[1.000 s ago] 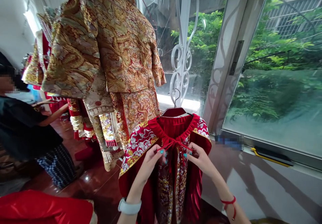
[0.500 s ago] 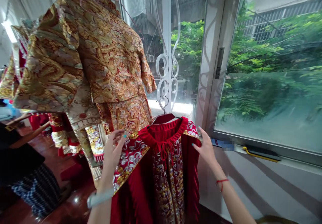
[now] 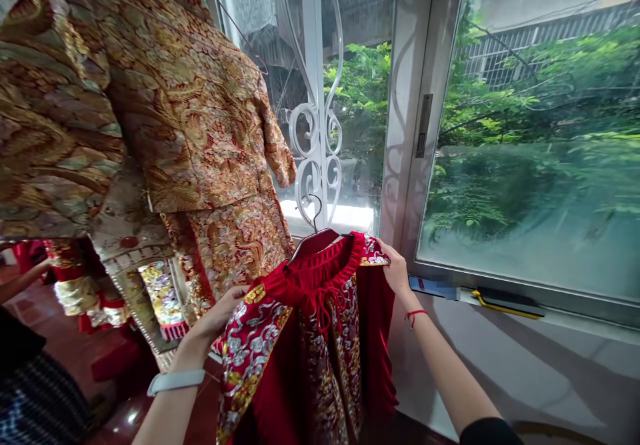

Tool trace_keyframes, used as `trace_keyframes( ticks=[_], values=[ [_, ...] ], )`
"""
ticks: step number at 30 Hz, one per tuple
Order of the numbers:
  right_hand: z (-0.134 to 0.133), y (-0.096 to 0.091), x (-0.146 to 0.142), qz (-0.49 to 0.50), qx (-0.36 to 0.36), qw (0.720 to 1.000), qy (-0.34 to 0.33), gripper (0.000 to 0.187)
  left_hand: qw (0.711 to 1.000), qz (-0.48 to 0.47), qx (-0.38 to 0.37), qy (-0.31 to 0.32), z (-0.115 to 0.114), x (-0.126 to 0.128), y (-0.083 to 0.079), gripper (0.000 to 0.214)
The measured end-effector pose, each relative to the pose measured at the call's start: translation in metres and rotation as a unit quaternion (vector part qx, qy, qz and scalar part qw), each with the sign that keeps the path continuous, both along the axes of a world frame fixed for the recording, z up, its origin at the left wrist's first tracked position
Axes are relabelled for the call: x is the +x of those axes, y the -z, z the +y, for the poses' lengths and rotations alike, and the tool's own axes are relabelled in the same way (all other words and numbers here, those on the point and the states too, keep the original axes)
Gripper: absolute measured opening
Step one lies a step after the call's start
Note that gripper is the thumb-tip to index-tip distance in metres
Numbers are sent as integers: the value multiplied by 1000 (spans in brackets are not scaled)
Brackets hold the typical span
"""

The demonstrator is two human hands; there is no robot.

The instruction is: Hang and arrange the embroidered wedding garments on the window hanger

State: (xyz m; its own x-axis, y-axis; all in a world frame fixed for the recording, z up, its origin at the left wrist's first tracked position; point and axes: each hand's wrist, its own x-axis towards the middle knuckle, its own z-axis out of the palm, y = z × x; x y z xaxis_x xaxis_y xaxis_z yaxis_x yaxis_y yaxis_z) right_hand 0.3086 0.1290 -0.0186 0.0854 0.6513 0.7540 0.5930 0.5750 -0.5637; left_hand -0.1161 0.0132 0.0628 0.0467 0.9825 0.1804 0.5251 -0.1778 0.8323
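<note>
A red embroidered robe (image 3: 280, 371) hangs on a dark hanger (image 3: 320, 239) with a thin metal hook, in front of the window. Silver and gold embroidery covers its shoulder panels and front, and a red cord is tied in a bow (image 3: 326, 305) below the gathered neckline. My right hand (image 3: 397, 269) is closed on the outer edge of the shoulder panel on the right. On the opposite side my left hand (image 3: 223, 313) grips the other shoulder panel, its fingers partly hidden behind the cloth.
Gold brocade jackets (image 3: 195, 118) hang close on the left, with more embroidered garments (image 3: 75, 278) behind. A window frame (image 3: 407, 165) stands ahead; a phone-like item (image 3: 427, 286) and a black-and-yellow object (image 3: 507, 303) lie on its sill. Another person (image 3: 30, 365) is at lower left.
Both hands have moved from open beside the robe's shoulders to closed on them. The view has shifted so the brocade jackets sit farther left and larger.
</note>
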Motion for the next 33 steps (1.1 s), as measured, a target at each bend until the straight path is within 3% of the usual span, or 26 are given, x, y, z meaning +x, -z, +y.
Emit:
trace_keyframes(
  ticks=[2,5,8,10,12,14,17,19,21,23,27,30,33],
  values=[
    [0,-9,7,-10,12,1000,15,73,1000,-24,9,7,2,10,-5,34],
    [-1,-36,13,-36,33,998,27,67,983,-16,164,-86,5,20,-17,27],
    [1,-71,12,-55,60,997,13,55,920,45,326,-211,6,27,-38,30],
    [4,-86,9,-55,68,996,3,52,882,85,385,-259,2,31,-50,34],
    [9,-82,7,-47,50,998,1,53,850,121,416,-301,-8,33,-52,34],
    [13,-61,9,-54,-19,998,-21,57,836,147,424,-317,-22,32,-44,31],
    [14,-21,16,-73,-159,978,-112,67,849,159,413,-288,-45,28,-22,26],
    [9,-9,21,-72,-205,959,-184,76,872,142,388,-262,-57,24,-11,24],
    [3,-16,22,-63,-213,947,-232,85,903,104,338,-243,-64,22,-7,23],
    [-2,-37,15,-48,-206,941,-265,89,933,60,266,-237,-67,24,-8,25],
    [3,-71,-21,-23,-169,943,-285,62,956,3,190,-226,-67,33,-13,30],
    [14,-69,-46,10,-130,964,-232,37,965,-20,206,-163,-68,36,-17,31],
    [16,-57,-53,43,-117,967,-223,32,966,-5,221,-136,-73,32,-23,28]
  ],
)
